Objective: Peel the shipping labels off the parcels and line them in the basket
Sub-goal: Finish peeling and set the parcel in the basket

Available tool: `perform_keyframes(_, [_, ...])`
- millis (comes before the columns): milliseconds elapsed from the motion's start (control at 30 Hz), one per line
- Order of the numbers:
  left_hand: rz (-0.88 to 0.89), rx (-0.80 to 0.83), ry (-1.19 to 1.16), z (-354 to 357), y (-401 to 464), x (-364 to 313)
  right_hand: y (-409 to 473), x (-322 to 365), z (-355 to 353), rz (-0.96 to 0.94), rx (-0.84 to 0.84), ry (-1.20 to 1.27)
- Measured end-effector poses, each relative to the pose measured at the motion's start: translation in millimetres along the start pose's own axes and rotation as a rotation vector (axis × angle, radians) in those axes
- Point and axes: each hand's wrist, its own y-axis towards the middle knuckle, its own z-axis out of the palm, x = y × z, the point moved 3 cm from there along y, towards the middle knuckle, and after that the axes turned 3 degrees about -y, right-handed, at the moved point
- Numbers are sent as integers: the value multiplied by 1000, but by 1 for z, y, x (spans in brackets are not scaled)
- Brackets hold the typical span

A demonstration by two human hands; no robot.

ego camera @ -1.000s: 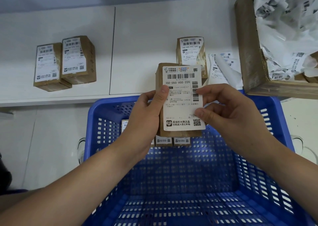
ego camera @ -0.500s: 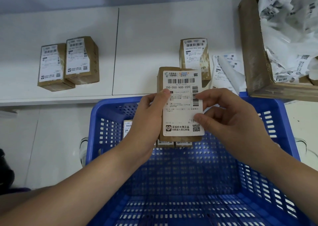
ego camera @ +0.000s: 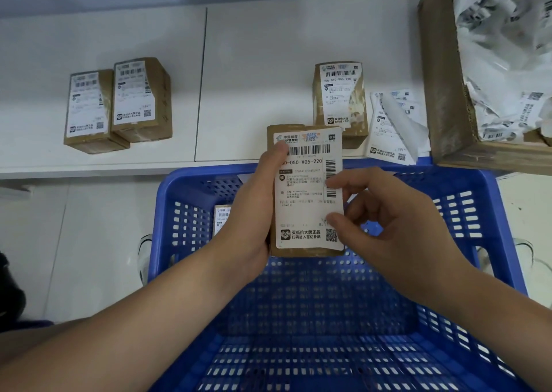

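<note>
My left hand (ego camera: 254, 212) grips a small brown parcel (ego camera: 304, 252) above the far end of the blue basket (ego camera: 493, 227), thumb pressed on the upper left of its white shipping label (ego camera: 301, 212). My right hand (ego camera: 397, 230) pinches the label's right edge between thumb and fingers. Another labelled parcel (ego camera: 222, 218) stands inside the basket against its far wall, mostly hidden by my left hand. On the white shelf lie two labelled parcels (ego camera: 119, 105) at the left and one parcel (ego camera: 340, 99) behind the held one.
Loose peeled labels (ego camera: 394, 129) lie on the shelf beside the right parcel. A brown cardboard box (ego camera: 442, 99) full of crumpled label backing stands at the right. The shelf edge runs just behind the basket.
My left thumb has slid up to the label's top left corner. My right fingers have shifted along the label's right edge. The parcel stays above the basket.
</note>
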Motion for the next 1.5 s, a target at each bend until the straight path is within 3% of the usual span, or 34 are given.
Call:
perform_keyframes(267, [-60, 45, 16, 1, -1, -1, -5, 2, 3, -154, 1, -146])
perform_keyframes(533, [-91, 68, 27, 0, 4, 4, 3, -11, -7, 72, -23, 82])
perform_keyframes(800, [-82, 161, 32, -4, 10, 3, 10, -14, -21, 153, -57, 210])
perform_keyframes(1200, [24, 443, 121, -6, 11, 13, 17, -18, -41, 159, -115, 261])
perform_keyframes(1500, [115, 421, 221, -3, 10, 14, 13, -11, -37, 89, -79, 234])
